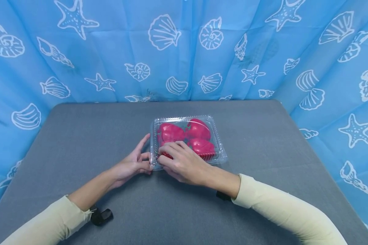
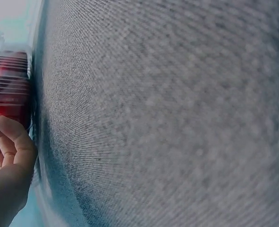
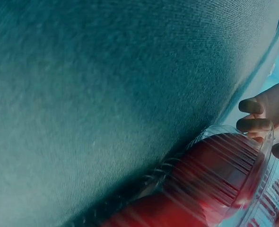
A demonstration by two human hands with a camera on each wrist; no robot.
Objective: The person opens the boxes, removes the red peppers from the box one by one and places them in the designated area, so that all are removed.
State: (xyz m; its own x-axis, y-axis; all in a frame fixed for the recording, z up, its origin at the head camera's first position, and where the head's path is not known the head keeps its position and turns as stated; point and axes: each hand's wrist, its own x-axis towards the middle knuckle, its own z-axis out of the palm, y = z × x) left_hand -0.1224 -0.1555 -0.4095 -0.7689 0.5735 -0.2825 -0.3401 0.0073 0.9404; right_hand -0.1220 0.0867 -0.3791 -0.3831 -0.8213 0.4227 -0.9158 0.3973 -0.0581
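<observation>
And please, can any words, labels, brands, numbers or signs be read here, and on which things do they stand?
No readable text in any view.
Clear rectangular plastic box of red, strawberry-shaped pieces: no label seen.
Blue fabric curtain: only white shell and starfish drawings.
Black device at the left wrist: too small to tell.

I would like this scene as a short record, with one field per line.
Surface: grey table
Backdrop: blue curtain with white shells and starfish
Container: clear plastic box on the table
Contents: red fruit-like pieces, three plainly visible
Left hand: touches the box's left edge; grip unclear
Right hand: over the box's front left part, fingers bent; grip unclear
</observation>
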